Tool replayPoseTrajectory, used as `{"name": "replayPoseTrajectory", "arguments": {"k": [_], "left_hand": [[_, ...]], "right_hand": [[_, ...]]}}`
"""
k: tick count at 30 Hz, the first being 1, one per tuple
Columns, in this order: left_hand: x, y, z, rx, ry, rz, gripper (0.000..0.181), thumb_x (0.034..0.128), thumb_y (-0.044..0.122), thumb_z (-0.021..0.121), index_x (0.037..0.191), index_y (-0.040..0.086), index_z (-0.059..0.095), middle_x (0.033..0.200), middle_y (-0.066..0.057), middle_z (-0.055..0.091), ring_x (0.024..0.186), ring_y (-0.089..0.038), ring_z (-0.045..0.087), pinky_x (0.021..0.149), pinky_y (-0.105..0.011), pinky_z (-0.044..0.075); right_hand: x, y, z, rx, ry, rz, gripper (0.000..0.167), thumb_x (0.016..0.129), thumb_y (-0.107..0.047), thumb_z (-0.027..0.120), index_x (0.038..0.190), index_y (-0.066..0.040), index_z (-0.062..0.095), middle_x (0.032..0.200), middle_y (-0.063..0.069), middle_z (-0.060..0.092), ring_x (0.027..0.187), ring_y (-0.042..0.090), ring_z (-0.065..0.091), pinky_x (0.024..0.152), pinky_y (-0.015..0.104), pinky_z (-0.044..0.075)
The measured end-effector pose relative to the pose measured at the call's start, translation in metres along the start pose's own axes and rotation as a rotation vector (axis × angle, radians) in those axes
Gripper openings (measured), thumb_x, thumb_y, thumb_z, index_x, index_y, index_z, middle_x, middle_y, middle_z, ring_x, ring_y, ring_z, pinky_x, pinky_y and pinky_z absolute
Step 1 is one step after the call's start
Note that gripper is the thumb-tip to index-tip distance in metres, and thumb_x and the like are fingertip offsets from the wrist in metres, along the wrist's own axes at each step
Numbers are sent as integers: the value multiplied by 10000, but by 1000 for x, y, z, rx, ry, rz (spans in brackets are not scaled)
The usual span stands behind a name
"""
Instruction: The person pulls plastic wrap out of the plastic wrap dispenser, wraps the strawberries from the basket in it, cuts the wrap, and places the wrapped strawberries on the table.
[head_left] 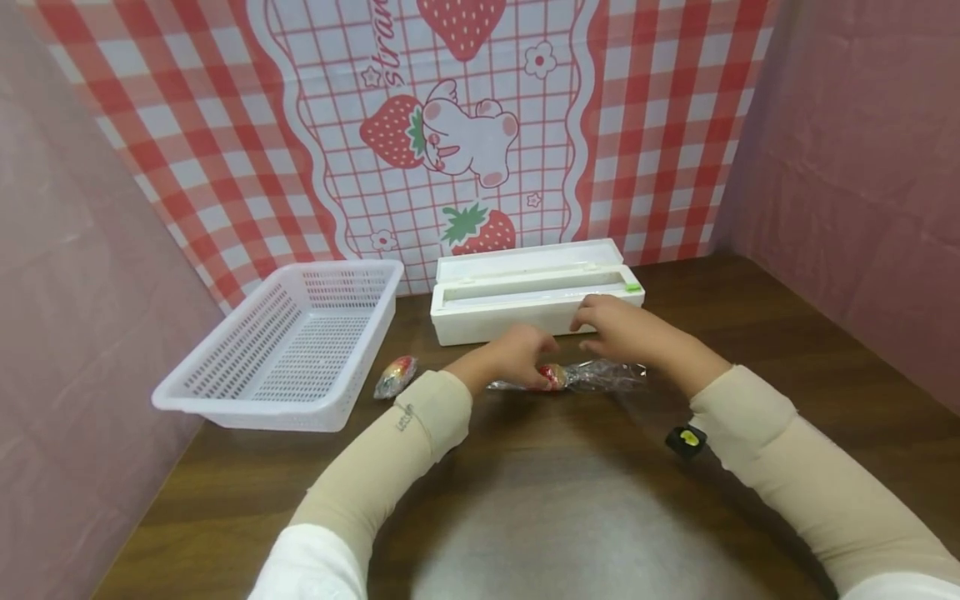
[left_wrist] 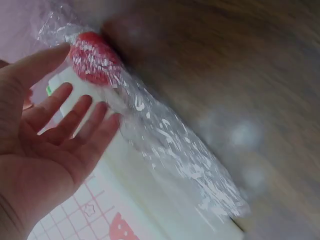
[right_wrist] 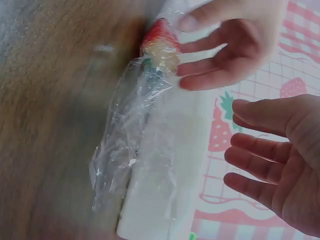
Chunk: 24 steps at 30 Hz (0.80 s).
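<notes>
A red-and-yellow, fruit-like piece lies on the table inside clear plastic film, whose loose ends trail out on both sides. Over its left side is my left hand. In the left wrist view the thumb reaches the red piece and the fingers are loosely bent beside it; whether they touch the film I cannot tell. My right hand hovers by the front of a white box, holding nothing. Apart from the wrapped piece, its fingers are spread and relaxed.
The long white box, lid raised and a green tab at its right end, stands at the back. A white slatted basket sits at the left. Beside it lies another film-wrapped red-and-yellow piece. Cloth walls enclose the table.
</notes>
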<state>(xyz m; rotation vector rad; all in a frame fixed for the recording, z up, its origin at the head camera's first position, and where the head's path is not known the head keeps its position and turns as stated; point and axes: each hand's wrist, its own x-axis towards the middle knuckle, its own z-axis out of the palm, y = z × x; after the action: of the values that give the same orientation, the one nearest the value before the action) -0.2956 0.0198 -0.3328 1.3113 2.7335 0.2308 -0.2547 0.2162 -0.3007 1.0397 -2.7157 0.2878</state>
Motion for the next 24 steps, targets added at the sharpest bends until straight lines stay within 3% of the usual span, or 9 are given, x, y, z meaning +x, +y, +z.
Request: {"name": "replayPoseTrajectory", "arguments": {"k": [5,10,19,24], "left_hand": [[9,6,6,56,-57,-8,460,742,294,855,1078,64,642,945,15,643,854,-123,585,756,-229,482],[13,8,8,77,-63,-13,401,749,244,845,1044,80,628,868,48,609,796,-102,567,700,-215,475],[2,14,-4,88,-21,-15,340,770,232,809,1023,79,642,836,42,606,758,-108,568,654,-222,473],[-7,23,-18,137,43,-30,311,788,265,798,994,92,643,822,42,609,735,-106,571,635,-231,484]], "right_hand": [[-9,-1,0,9,0,-29,267,772,-11,778,1008,47,668,952,148,626,911,315,608,820,475,508],[-17,0,5,5,22,-60,300,744,-4,798,1011,32,665,942,127,619,912,309,596,819,472,503],[-22,-12,1,-42,45,-77,319,707,-8,824,982,38,668,909,121,602,870,294,583,789,456,513],[-21,-23,5,-182,57,-73,419,664,-144,889,972,8,649,869,102,556,810,279,572,693,431,524]]}}
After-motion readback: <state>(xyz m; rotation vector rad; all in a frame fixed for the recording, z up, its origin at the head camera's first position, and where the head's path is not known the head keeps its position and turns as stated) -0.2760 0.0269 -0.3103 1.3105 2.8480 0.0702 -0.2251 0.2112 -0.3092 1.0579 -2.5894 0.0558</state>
